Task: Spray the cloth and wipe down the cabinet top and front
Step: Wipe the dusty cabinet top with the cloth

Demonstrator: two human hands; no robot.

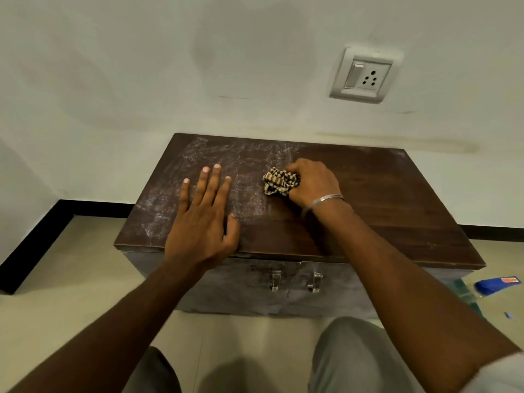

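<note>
Your left hand lies flat on the near left part of the top of the low, dark brown wooden cabinet. It is palm down, with the four fingers straight and slightly spread toward the far wall and the thumb stuck out to the right near the front edge; it holds nothing. Your right hand sits farther back and to the right, about the middle of the top, its fingers curled tight round a crumpled brown-and-cream checked cloth. The cloth bulges out of the left side of that fist and rests on the wood, between your two hands and apart from the left one. A thin silver metal bangle circles your right wrist. The left part of the top, around your left hand and up to the cloth, shows whitish smears and streaks; the part right of the cloth is dark, plain wood grain. Below the near edge you see the cabinet's grey-brown front, also cloudy with pale marks, and two small shiny handles side by side at its middle. The cabinet stands against a pale wall, where a white switch-and-socket plate is fixed above and to the right. On the light floor right of the cabinet lies a blue object with an orange label, too blurred to name.
</note>
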